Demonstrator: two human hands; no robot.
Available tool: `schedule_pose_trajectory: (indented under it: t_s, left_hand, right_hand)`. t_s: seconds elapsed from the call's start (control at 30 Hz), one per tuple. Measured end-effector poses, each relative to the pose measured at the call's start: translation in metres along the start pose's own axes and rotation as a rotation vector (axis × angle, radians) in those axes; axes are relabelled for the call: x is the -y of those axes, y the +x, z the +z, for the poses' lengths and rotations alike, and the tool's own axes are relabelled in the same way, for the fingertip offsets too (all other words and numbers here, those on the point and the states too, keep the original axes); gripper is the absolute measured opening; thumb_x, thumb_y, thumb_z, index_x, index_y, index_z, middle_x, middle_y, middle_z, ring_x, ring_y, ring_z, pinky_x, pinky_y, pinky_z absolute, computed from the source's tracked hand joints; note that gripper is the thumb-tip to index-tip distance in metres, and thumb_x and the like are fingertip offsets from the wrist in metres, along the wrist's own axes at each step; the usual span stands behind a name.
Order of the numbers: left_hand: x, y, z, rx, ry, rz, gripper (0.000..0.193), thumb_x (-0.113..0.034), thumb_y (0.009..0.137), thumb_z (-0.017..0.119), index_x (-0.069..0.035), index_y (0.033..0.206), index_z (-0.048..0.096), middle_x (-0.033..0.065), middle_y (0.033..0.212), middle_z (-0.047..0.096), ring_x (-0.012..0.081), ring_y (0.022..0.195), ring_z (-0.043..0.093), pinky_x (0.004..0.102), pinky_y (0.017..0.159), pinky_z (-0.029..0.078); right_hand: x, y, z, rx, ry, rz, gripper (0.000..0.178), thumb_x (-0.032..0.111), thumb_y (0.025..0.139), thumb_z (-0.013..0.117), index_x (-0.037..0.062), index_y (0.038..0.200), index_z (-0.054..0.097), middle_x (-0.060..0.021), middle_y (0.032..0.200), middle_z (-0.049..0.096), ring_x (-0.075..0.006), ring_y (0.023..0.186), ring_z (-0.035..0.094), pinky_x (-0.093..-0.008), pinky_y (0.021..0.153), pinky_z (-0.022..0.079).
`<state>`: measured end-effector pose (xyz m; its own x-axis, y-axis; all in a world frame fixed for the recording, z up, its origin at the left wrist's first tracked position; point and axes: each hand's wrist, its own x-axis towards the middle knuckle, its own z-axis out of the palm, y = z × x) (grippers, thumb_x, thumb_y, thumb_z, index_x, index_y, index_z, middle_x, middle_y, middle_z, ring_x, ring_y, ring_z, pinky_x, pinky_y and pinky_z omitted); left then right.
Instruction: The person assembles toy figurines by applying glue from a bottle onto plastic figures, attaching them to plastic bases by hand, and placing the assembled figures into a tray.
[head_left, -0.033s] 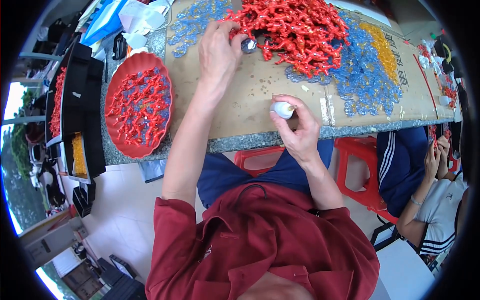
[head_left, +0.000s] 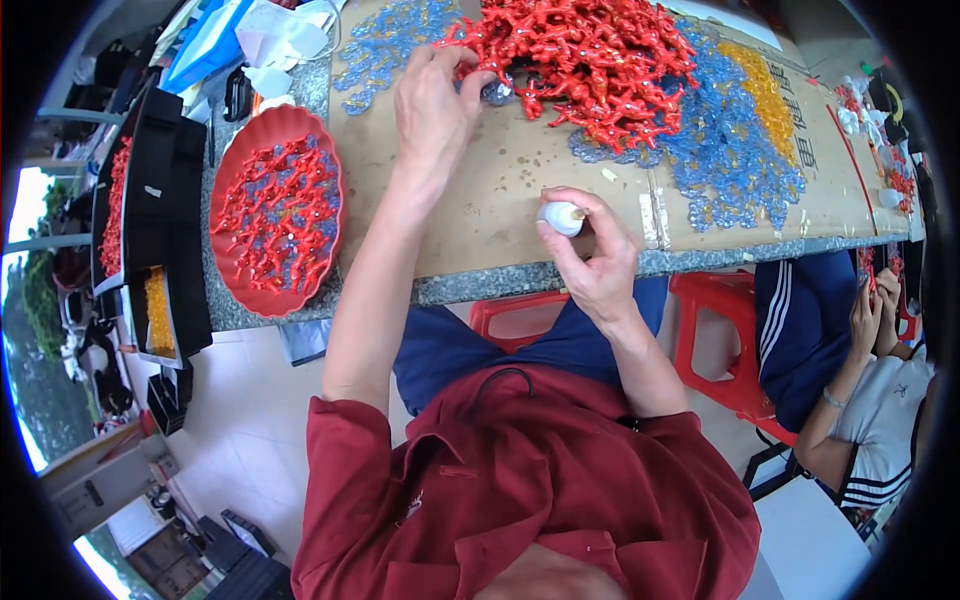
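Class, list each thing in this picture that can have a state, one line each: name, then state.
Left hand: reaching into the red pile, fingers pinched on a piece.
Right hand: gripping a small white bottle.
White bottle: held above the cardboard, tilted.
Red pile: heaped loose on the cardboard.
Blue pieces: spread flat.
Red tray: partly filled with red and blue pieces.
Red stool: standing under the table, unoccupied.

Head camera looks down, perhaps steeply, near table point(head_left: 520, 200).
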<state>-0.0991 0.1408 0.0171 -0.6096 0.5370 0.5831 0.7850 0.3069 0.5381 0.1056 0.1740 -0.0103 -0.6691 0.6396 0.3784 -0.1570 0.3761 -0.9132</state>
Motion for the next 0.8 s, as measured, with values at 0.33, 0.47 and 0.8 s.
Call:
schedule_pose_trajectory:
  t_s: [0.33,0.47,0.8]
  left_hand:
    - [-0.021,-0.013,-0.015,0.264,0.027,-0.01,0.028,-0.015,0.067,0.072,-0.001,0.091,0.064,0.0148,0.08,0.057,0.0272,0.075,0.057,0.0356,0.067,0.045]
    - [-0.021,-0.031,-0.019,0.442,-0.042,0.117,0.034,-0.016,0.07,0.069,-0.002,0.101,0.062,0.0142,0.084,0.054,0.0283,0.078,0.055,0.0369,0.071,0.045]
    - [-0.058,-0.09,-0.048,0.467,-0.979,-0.749,0.021,-0.01,0.081,0.064,-0.001,0.099,0.058,0.0054,0.091,0.061,0.0109,0.082,0.056,0.0267,0.069,0.046]
  right_hand:
    - [0.004,0.003,-0.003,0.026,-0.025,0.002,0.027,0.003,0.072,0.067,0.0038,0.098,0.059,-0.0088,0.091,0.061,-0.0144,0.074,0.06,-0.0239,0.062,0.047]
    - [0.004,0.0,-0.005,0.024,-0.035,0.041,0.028,0.005,0.072,0.068,0.0024,0.099,0.058,-0.0094,0.09,0.061,-0.0148,0.074,0.059,-0.0239,0.061,0.047]
    - [0.003,-0.007,-0.006,-0.069,0.147,0.186,0.035,0.011,0.076,0.068,-0.0031,0.105,0.055,-0.0103,0.086,0.061,-0.0165,0.078,0.059,-0.0265,0.067,0.046]
